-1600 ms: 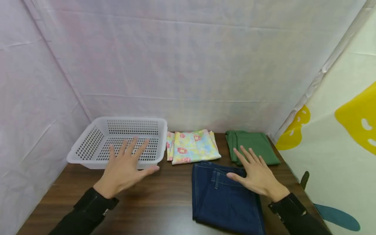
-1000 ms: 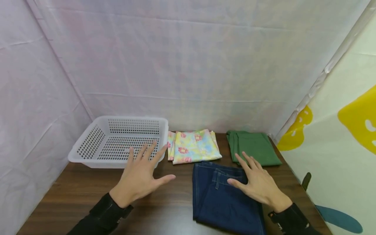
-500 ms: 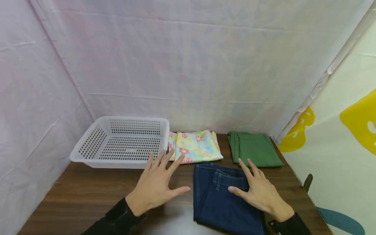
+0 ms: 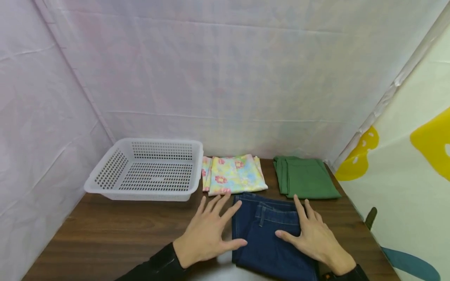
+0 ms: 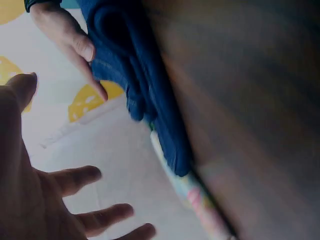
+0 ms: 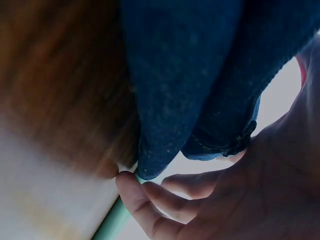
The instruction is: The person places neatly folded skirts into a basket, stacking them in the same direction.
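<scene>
Folded dark blue jeans [image 4: 261, 246] lie on the wooden table in front of me, waistband towards the back. My left hand [image 4: 208, 236] is at their left side with fingers spread and thumb pointing right; the left wrist view shows a gap between this hand and the folded layers. At the right side of the jeans is my right hand [image 4: 316, 239], its thumb over the upper layer and its fingers stretched forward along the edge. In the right wrist view the fingers [image 6: 165, 205] reach close beside the denim fold, and neither hand grips it.
A white perforated plastic basket [image 4: 140, 197] stands at the back left. Right of it lies a folded floral cloth [image 4: 237, 175], and a folded green garment [image 4: 309, 179] lies at the back right. White fabric walls [image 4: 225, 78] enclose the brown table [image 4: 116, 234].
My left hand has moved right and nearer to me, from in front of the basket to the left side of the jeans. My right hand has shifted slightly nearer to me, along the jeans' right edge.
</scene>
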`<state>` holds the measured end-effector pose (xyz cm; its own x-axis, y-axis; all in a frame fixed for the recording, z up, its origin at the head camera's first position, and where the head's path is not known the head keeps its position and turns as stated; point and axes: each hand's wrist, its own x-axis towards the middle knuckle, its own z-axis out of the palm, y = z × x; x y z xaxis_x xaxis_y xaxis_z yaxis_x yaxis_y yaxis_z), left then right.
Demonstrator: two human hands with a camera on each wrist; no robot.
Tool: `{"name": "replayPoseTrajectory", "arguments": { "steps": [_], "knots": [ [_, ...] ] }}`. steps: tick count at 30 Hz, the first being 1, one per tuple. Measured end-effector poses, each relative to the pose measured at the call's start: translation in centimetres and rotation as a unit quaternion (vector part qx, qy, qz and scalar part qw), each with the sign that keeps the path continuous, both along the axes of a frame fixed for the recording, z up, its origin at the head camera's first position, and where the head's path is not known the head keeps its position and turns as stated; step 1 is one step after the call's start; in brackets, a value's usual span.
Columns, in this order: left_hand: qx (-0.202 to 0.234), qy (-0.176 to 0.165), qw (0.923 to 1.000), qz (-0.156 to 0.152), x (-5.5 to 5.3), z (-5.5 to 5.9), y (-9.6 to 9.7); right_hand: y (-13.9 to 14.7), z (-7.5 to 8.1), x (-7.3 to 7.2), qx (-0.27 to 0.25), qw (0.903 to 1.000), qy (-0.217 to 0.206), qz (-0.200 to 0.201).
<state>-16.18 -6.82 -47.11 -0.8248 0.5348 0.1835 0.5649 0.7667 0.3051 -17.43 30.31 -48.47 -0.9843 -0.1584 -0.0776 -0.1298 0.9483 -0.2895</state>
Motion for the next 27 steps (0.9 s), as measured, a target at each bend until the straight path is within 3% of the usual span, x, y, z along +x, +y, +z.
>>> {"name": "replayPoseTrajectory", "arguments": {
  "steps": [5,15,20,27],
  "knots": [
    [0.006,-0.068,0.9974,0.020,-0.5,-0.9,1.2,-0.1,0.1,0.3,0.000,0.9999,-0.004,-0.012],
    [-0.019,-0.150,0.9865,0.063,-0.9,-1.6,3.9,-0.8,-0.2,0.6,-0.006,0.9985,-0.045,-0.032],
    [-0.014,-0.164,0.9845,0.061,-1.2,-1.8,5.0,-0.9,-0.3,0.6,-0.025,0.9979,-0.057,-0.022],
    [-0.033,-0.138,0.9891,0.040,-1.7,-1.7,5.8,-1.3,-0.1,0.3,-0.044,0.9979,-0.048,0.006]
  ]
}}
